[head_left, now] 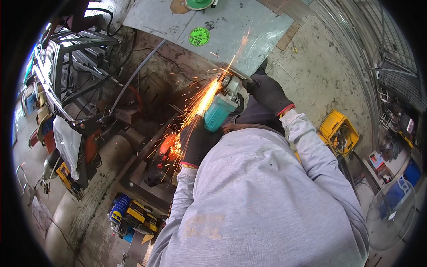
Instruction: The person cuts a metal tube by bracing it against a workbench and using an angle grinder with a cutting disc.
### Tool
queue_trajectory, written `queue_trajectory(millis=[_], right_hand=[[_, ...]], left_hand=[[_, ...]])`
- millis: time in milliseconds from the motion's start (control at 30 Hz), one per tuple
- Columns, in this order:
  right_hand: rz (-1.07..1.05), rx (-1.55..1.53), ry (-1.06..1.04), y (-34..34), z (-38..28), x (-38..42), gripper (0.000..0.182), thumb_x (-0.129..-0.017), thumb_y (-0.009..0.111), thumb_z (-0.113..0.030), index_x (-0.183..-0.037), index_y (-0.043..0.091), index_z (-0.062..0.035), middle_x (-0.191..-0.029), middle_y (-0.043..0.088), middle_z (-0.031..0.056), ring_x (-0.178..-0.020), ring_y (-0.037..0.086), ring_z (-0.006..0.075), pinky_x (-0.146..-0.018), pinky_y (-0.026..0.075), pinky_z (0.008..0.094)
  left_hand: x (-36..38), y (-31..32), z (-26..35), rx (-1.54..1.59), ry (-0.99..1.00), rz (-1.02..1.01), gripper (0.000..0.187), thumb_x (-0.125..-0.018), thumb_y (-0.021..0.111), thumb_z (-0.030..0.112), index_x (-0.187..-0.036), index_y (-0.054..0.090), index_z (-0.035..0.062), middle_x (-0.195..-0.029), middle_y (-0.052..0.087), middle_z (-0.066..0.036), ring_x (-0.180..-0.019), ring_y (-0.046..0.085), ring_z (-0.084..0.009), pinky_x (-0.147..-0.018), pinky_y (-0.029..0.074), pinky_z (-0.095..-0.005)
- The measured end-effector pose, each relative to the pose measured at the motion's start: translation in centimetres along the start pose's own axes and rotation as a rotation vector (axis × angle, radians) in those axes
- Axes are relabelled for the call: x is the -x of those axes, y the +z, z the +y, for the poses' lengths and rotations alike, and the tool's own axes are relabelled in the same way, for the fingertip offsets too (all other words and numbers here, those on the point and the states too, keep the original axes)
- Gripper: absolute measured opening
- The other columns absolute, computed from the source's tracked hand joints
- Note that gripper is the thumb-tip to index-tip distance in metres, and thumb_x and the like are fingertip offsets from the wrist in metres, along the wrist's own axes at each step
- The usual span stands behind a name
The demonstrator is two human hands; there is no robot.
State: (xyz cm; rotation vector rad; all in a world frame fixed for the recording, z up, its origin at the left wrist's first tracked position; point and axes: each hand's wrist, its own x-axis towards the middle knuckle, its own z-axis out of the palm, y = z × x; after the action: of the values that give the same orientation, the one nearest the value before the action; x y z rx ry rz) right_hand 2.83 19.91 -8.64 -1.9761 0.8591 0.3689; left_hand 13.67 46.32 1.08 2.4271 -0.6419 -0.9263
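A teal angle grinder [219, 111] runs in front of my waist, its metal head pointing up and away from me. My left hand [195, 141], in a dark glove with a red cuff edge, is closed round the grinder's rear body. Bright sparks [205, 99] stream from the disc back over this glove, and a thinner streak shoots forward. My right hand [269, 94], gloved too, is closed at the right of the grinder's head, apparently on its side handle, which the glove mostly hides. The disc lies near the edge of a grey metal sheet [240, 33]; glare hides the contact point.
A green round sticker [199, 37] is on the sheet. Metal frames [80, 53] stand at the left. A yellow crate [338, 133] sits on the right floor. A blue spray can [119, 208] and a yellow-black box [141, 216] are at lower left. A pedestal fan [391, 216] stands lower right.
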Motion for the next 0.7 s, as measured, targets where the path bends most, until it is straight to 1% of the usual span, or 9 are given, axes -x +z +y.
queue_trajectory(millis=[67,100,167,200,333,400,500,633,700], right_hand=[[0.014,0.002,-0.030,0.0,-0.1,-0.1,0.057,-0.109,0.062,-0.062,-0.102,0.079,-0.0080,-0.091,0.076,0.0148,-0.089,0.075,0.0333,-0.081,0.056,0.0449],[0.013,0.002,-0.030,0.0,-0.1,0.0,0.057,-0.109,0.062,-0.062,-0.102,0.079,-0.0080,-0.091,0.076,0.0148,-0.089,0.075,0.0333,-0.081,0.056,0.0449],[0.016,-0.005,-0.006,-0.1,-0.2,0.1,0.057,-0.109,0.062,-0.062,-0.102,0.079,-0.0080,-0.091,0.076,0.0146,-0.089,0.075,0.0332,-0.080,0.056,0.0452],[0.016,-0.004,-0.007,0.0,0.0,0.1,0.057,-0.109,0.062,-0.062,-0.102,0.079,-0.0080,-0.091,0.076,0.0146,-0.089,0.075,0.0332,-0.080,0.056,0.0452],[0.029,0.000,-0.002,0.1,0.0,0.2,0.057,-0.108,0.063,-0.062,-0.102,0.079,-0.0084,-0.091,0.075,0.0150,-0.088,0.075,0.0332,-0.080,0.056,0.0452],[0.036,0.004,0.005,0.2,0.2,0.1,0.057,-0.108,0.063,-0.063,-0.102,0.079,-0.0085,-0.090,0.075,0.0151,-0.088,0.075,0.0332,-0.080,0.056,0.0451],[0.049,-0.029,-0.037,0.8,1.0,-0.3,0.058,-0.108,0.062,-0.064,-0.101,0.078,-0.0085,-0.089,0.074,0.0153,-0.087,0.074,0.0337,-0.079,0.056,0.0451],[0.047,-0.008,-0.037,0.7,0.9,-0.3,0.060,-0.109,0.061,-0.065,-0.099,0.077,-0.0080,-0.088,0.073,0.0154,-0.084,0.072,0.0344,-0.078,0.055,0.0453],[0.053,-0.008,-0.043,0.7,0.8,-0.3,0.060,-0.109,0.061,-0.065,-0.098,0.077,-0.0079,-0.088,0.073,0.0155,-0.084,0.072,0.0347,-0.078,0.054,0.0455]], left_hand=[[-0.2,-0.6,0.6,-0.230,-0.060,-0.067,0.061,-0.081,0.092,0.045,-0.121,0.066,0.0055,-0.104,0.079,-0.022,-0.096,0.079,-0.0396,-0.078,0.061,-0.0518],[-0.1,-0.4,0.4,-0.230,-0.060,-0.067,0.061,-0.081,0.092,0.045,-0.121,0.066,0.0055,-0.104,0.079,-0.022,-0.096,0.079,-0.0396,-0.078,0.061,-0.0518],[0.0,0.1,-0.1,-0.226,0.012,0.004,0.062,-0.081,0.092,0.045,-0.122,0.067,0.0063,-0.104,0.080,-0.022,-0.097,0.079,-0.0406,-0.080,0.061,-0.0522],[0.0,-0.4,0.2,-0.249,0.005,-0.039,0.064,-0.081,0.093,0.045,-0.123,0.066,0.0052,-0.104,0.081,-0.022,-0.096,0.080,-0.0413,-0.080,0.062,-0.0509],[-0.3,0.0,-0.2,-0.226,-0.028,-0.039,0.065,-0.080,0.093,0.045,-0.123,0.066,0.0048,-0.101,0.080,-0.022,-0.093,0.079,-0.0426,-0.079,0.062,-0.0510],[-0.2,-0.3,0.3,-0.261,-0.024,-0.042,0.065,-0.081,0.094,0.045,-0.123,0.064,0.0046,-0.101,0.080,-0.022,-0.093,0.079,-0.0432,-0.077,0.062,-0.0521],[0.1,0.0,0.1,-0.250,0.026,0.002,0.064,-0.081,0.094,0.044,-0.123,0.064,0.0058,-0.099,0.080,-0.021,-0.091,0.079,-0.0428,-0.075,0.061,-0.0529],[0.1,0.1,-0.1,-0.193,-0.018,-0.023,0.064,-0.080,0.095,0.044,-0.123,0.065,0.0062,-0.099,0.079,-0.020,-0.090,0.079,-0.0415,-0.073,0.060,-0.0528],[0.4,0.5,-1.0,-0.217,0.043,0.016,0.065,-0.080,0.094,0.044,-0.124,0.065,0.0064,-0.100,0.080,-0.020,-0.090,0.079,-0.0404,-0.073,0.060,-0.0523]])
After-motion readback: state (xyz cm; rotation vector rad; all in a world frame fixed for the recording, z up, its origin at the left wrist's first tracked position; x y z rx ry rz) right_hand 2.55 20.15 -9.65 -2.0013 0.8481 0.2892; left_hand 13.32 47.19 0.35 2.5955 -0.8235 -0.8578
